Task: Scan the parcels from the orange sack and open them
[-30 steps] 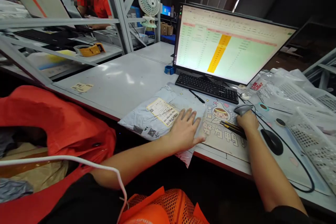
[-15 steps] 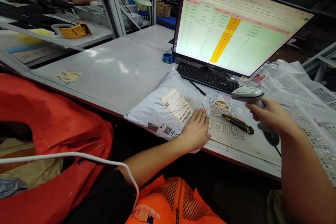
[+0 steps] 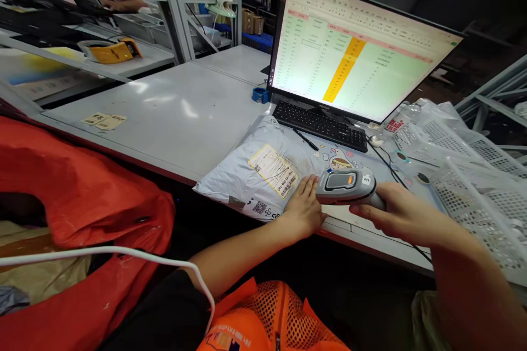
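A pale grey plastic mailer [image 3: 230,175] lies at the table's front edge, one corner jutting over it. On its top is a shipping label [image 3: 272,170] with a yellow border and a barcode. My left hand [image 3: 303,209] rests flat on the mailer's right part, fingers stretched out beside the label. In my right hand [image 3: 405,214] is a grey handheld barcode scanner [image 3: 346,185], gripped by its handle. The scanner's head points left, close to my left fingertips and the label. The scanner and my right hand hide much of the printed desk mat [image 3: 362,162].
Behind the mailer stand a black keyboard [image 3: 321,125] and a monitor [image 3: 349,55]. A pen [image 3: 305,139] lies near the mailer, and a blue tape roll [image 3: 260,95] sits farther back. White perforated baskets [image 3: 473,197] fill the right side. A red sack [image 3: 82,192] hangs at left.
My right hand has brought the scanner left and toward me, from above the mat to beside the mailer. It now covers the yellow utility knife. My left hand stays on the mailer.
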Demonstrator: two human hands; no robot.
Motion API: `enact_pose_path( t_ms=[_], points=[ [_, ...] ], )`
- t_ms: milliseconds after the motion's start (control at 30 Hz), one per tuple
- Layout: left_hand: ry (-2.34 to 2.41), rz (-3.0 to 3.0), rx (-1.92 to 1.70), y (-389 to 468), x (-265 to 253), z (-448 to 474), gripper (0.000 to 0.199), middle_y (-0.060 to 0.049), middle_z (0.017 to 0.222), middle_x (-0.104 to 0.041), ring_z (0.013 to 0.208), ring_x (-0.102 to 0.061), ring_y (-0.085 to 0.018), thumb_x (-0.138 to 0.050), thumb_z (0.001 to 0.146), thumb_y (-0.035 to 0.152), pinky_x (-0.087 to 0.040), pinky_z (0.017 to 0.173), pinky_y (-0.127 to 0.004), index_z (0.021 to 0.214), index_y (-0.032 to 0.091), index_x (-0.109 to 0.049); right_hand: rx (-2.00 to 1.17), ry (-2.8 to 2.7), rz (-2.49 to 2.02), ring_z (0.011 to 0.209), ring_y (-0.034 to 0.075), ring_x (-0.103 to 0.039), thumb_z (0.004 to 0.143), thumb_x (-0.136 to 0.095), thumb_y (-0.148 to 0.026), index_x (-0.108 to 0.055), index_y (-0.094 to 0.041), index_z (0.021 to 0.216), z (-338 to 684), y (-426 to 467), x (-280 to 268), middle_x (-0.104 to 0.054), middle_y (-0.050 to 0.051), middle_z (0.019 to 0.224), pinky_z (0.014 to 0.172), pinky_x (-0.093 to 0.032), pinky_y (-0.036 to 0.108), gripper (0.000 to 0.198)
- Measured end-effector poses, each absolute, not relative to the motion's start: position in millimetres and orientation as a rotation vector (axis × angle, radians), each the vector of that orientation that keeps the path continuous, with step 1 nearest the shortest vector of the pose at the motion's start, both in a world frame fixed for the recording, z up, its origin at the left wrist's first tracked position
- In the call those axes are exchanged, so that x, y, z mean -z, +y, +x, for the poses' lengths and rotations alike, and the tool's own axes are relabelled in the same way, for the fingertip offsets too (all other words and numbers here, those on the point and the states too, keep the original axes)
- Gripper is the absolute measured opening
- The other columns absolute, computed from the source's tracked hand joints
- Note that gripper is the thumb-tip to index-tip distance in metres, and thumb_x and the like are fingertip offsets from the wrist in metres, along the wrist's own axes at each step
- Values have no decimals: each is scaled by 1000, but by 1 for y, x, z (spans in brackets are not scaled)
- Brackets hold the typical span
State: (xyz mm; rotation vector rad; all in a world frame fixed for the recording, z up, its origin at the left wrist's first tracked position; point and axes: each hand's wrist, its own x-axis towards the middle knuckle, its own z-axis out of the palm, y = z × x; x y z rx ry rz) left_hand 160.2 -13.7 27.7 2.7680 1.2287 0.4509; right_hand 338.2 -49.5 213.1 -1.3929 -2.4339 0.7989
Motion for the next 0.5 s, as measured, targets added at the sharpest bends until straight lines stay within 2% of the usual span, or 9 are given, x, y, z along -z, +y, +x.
enact_pose_path(
  t_ms=[67,133,200,267,367,500],
  points=[
    [1260,2768,-437,-18,-37,157,59,-22,165,-48,161,-33,-38,-58,105,48,-20,137,-53,144,4,-65,-799,-2398,-1446,42,13,-48,99,-70,-48,-79,-24,102,345,-42,-207,-60,-4,57,39,-39,26,26],
    [1248,2750,-533,-26,-51,146,59,-21,161,-54,157,-42,-37,-58,106,47,-29,134,-50,147,4,-62,-646,-2319,-1568,46,16,-55,99,-68,-52,-78,-24,102,359,-26,-194,-64,-3,61,44,-43,28,30],
    [1153,2726,-691,-34,-67,125,55,-14,159,-58,152,-49,-31,-54,109,49,-34,132,-46,150,12,-61,-362,-2211,-1768,62,22,-68,98,-67,-54,-77,-22,100,379,-1,-175,-72,2,73,56,-51,31,34],
    [1058,2728,-780,-38,-81,96,57,-8,162,-56,155,-46,-27,-56,107,57,-30,135,-47,153,23,-59,-102,-2074,-2037,86,29,-75,99,-64,-53,-76,-19,104,403,28,-154,-78,9,91,73,-55,35,37],
    [1167,2767,-595,-36,-91,48,85,-8,172,-42,163,-32,-36,-74,90,73,-24,135,-60,159,28,-54,23,-1854,-2350,112,34,-73,103,-58,-46,-72,-12,122,437,65,-123,-77,19,116,89,-54,37,42],
    [1391,2742,-223,-29,-73,14,131,-13,178,-22,165,-11,-49,-93,60,77,-14,132,-74,169,29,-38,22,-1645,-2493,124,35,-69,100,-57,-32,-59,-3,145,465,86,-91,-70,26,132,98,-52,39,53]
  ],
)
